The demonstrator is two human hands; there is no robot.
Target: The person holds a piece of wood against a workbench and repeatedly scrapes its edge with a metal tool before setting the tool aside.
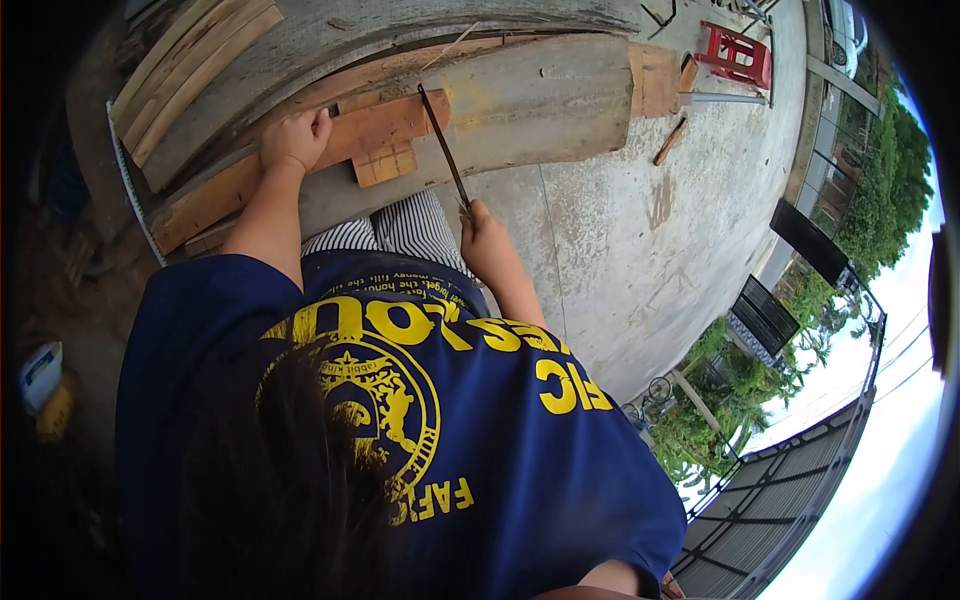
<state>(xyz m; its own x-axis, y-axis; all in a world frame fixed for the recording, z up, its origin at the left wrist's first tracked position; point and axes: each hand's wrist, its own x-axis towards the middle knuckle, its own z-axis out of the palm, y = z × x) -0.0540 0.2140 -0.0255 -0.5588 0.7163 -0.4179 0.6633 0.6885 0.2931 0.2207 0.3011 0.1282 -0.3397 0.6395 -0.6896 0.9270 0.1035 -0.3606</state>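
Observation:
A reddish-brown wooden plank (372, 128) lies across a smaller wooden block (386, 165) on a long, worn board. My left hand (295, 140) is closed over the plank, pressing on its top, with the fingertips partly hidden. In my right hand (487, 243) is the handle of a handsaw (443, 145), the fingers wrapped round it. The saw's narrow dark blade points away from me and lies across the plank close to its right end. Most of the saw's handle is hidden in my fist.
The long board (540, 105) extends to the right beneath the work. Several wooden strips (190, 75) are stacked at the upper left. A white measuring strip (132, 190) runs down the left side. On the concrete floor (600, 240) are a red plastic stool (735, 55) and a wood offcut (670, 141).

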